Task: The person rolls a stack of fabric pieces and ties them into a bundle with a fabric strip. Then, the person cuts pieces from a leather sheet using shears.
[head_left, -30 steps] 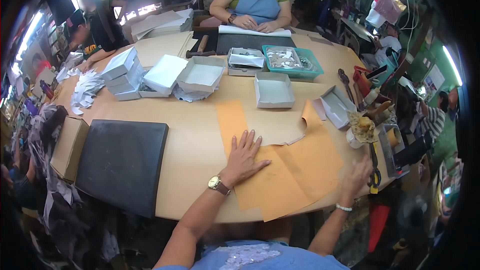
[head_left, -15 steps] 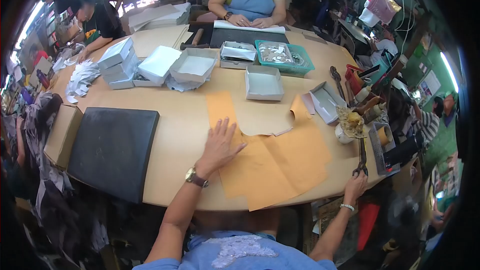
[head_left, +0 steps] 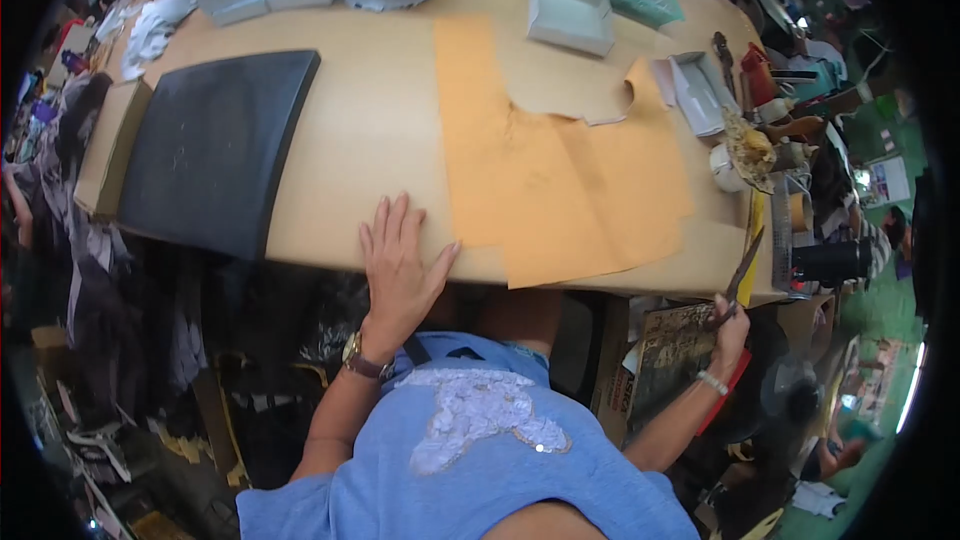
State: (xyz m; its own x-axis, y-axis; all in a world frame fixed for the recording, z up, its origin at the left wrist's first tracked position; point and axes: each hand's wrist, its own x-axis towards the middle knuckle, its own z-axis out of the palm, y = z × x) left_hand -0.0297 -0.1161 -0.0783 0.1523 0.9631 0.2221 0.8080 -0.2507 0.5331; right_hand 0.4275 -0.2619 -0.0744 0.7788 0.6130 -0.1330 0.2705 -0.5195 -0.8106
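- while your left hand (head_left: pixel 400 265) lies palm down at the near edge of the table (head_left: pixel 370 130), your right hand (head_left: pixel 731 328) is wrapped around the handles of dark scissors (head_left: pixel 747 267).
- your left grip is wide: the fingers are spread a little, the thumb stands out to the side, and nothing shows in it.
- your left thumb tip is at the lower left corner of the orange sheet (head_left: pixel 570 185); you cannot tell from this view whether it presses on it.
- your right grip is closed on the scissors, which point up and away from you beside a yellow strip (head_left: pixel 754 240); whether their blades are parted, you cannot tell.
- the orange sheet lies in front of you, between your two hands and beyond them, with its lowest corner at the table's near edge.
- its far side has a deep notch, its upper right part curls up, and a crease runs through its middle.
- to your left lies a black slab (head_left: pixel 220 145), with a brown cardboard box (head_left: pixel 112 145) beside it.
- beyond the sheet sits an open white box (head_left: pixel 570 18).
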